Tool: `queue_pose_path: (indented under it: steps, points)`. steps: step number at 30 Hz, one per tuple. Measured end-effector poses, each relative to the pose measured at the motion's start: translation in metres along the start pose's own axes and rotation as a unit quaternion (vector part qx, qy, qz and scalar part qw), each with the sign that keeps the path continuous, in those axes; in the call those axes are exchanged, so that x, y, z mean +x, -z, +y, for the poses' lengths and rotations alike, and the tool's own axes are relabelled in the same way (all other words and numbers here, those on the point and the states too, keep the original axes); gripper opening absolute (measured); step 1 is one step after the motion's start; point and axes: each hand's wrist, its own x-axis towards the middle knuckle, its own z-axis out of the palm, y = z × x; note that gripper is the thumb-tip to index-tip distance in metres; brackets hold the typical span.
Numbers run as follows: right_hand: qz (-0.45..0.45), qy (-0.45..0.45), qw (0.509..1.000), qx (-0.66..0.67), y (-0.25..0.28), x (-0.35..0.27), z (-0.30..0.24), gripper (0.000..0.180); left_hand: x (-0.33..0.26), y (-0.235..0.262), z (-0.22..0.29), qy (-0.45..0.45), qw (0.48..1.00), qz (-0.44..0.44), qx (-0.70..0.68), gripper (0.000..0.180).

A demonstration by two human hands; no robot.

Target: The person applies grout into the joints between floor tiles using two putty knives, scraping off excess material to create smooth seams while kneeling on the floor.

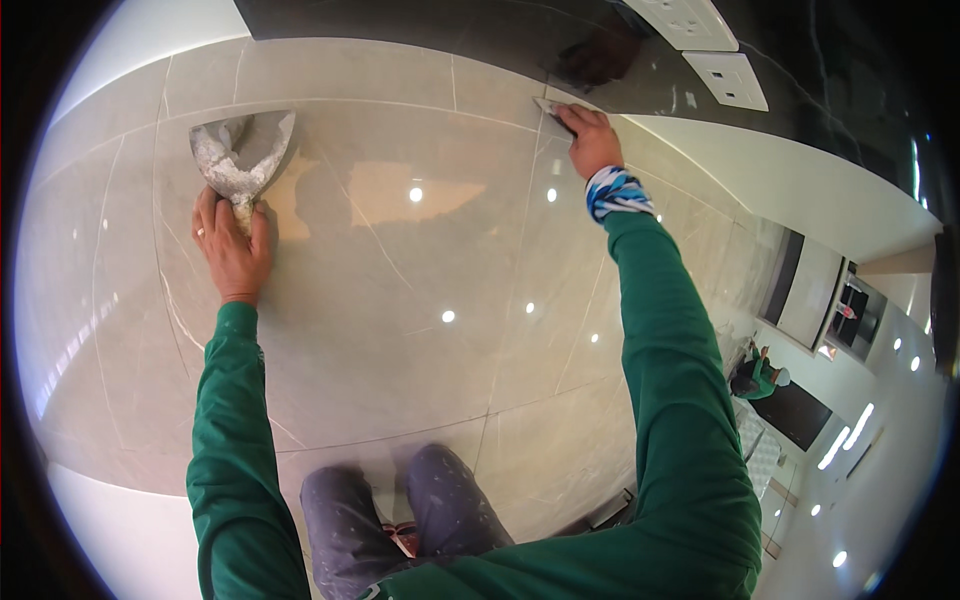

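My left hand (235,245) is closed around the handle of a wide putty knife (243,178), whose metal blade carries white, lumpy paste. That blade lies close over the glossy beige tiles (360,330); whether it touches them I cannot tell. Farther off to the right, my right hand (594,140) grips a small pointed scraper (548,106). Its tip is at a tile joint, near the bottom of a black marbled panel (430,35). The scraper's handle is mostly hidden by my fingers. A blue and white cloth band (614,192) wraps my right wrist.
White socket plates (725,80) are set in the black panel at the upper right. A white wall strip (690,160) runs below it. Another person (763,378) in green is far off to the right, near a dark rectangular panel (792,412). My knees (440,495) are at the lower middle.
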Motion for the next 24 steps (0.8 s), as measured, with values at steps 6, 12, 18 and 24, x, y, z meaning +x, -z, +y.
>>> queue_pose_path:
  steps: [6,12,18,24]
  points:
    - [-0.081,-0.045,0.994,-0.049,0.010,-0.019,0.017,0.058,-0.004,-0.001,-0.004,-0.008,1.000,0.014,-0.001,0.035]
    - [-0.036,-0.037,0.995,0.085,0.019,0.017,0.018,0.050,-0.003,0.000,0.000,-0.010,1.000,0.014,0.000,0.034]
    - [-0.082,-0.013,0.996,0.018,0.015,0.019,-0.016,0.057,-0.002,-0.003,-0.003,-0.008,1.000,0.009,0.005,0.034]
    - [-0.123,0.033,0.992,0.020,0.032,-0.022,0.020,0.056,-0.004,-0.003,-0.003,-0.010,1.000,0.019,0.001,0.034]
